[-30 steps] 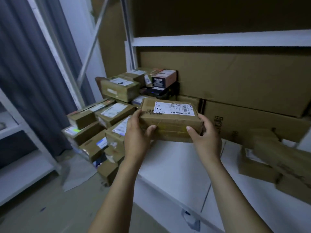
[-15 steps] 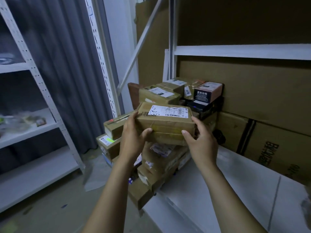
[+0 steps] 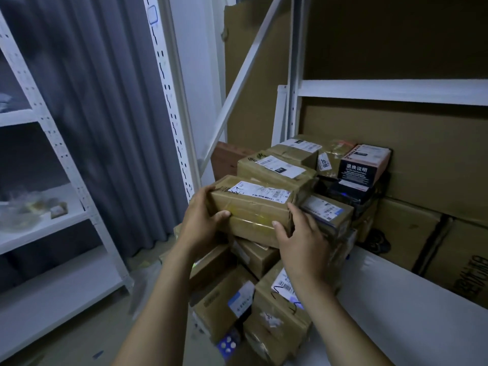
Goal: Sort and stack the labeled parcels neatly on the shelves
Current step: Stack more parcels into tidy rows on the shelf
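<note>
while both hands grip its ends, left hand point(image 3: 202, 223) and right hand point(image 3: 302, 239), the parcel point(image 3: 252, 207) sits between them.

Both bare forearms stretch forward, the left hand point(image 3: 202, 224) and right hand point(image 3: 303, 240) clasping opposite ends of one parcel point(image 3: 253, 210), thumbs pressed on its near face, fingers wrapped round the sides.

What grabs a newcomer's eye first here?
Dead centre, the left hand and right hand grip a brown parcel with a white label by its two ends. It sits over a crowded pile of parcels at the left end of the white shelf. Behind the pile, to the right, a black-and-pink box with white Chinese print stands out against the large brown cartons.
</note>
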